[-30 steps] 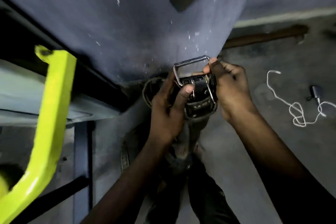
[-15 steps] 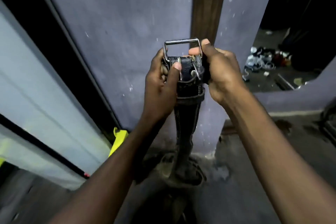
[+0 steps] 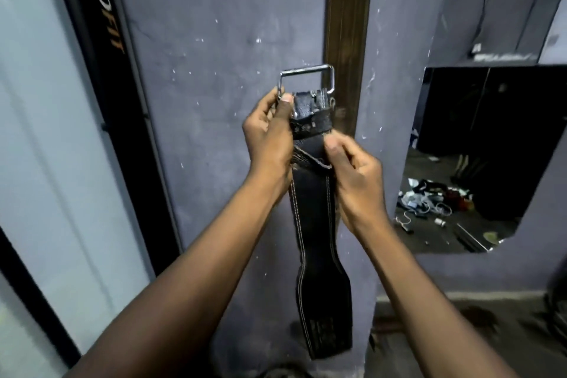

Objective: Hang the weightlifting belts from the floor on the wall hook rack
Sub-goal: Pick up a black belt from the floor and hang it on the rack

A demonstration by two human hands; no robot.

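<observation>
A black leather weightlifting belt (image 3: 316,224) with white stitching hangs straight down in front of the purple wall. Its steel buckle (image 3: 306,78) points up. My left hand (image 3: 270,135) grips the belt's top just under the buckle, thumb against the buckle's left side. My right hand (image 3: 352,175) pinches the belt's right edge a little lower. Behind the buckle a brown belt (image 3: 346,40) hangs down the wall from something dark at the top edge; the hook itself is cut off by the frame.
A dark pillar with orange lettering (image 3: 104,40) and a pale panel (image 3: 46,132) stand at the left. To the right, an opening in the wall (image 3: 478,163) shows clutter on a floor. Grey floor (image 3: 460,341) lies below right.
The belt has been lifted off the floor and now hangs free at chest height. My right hand slid down from the buckle to the belt's edge. The view tilted up the wall.
</observation>
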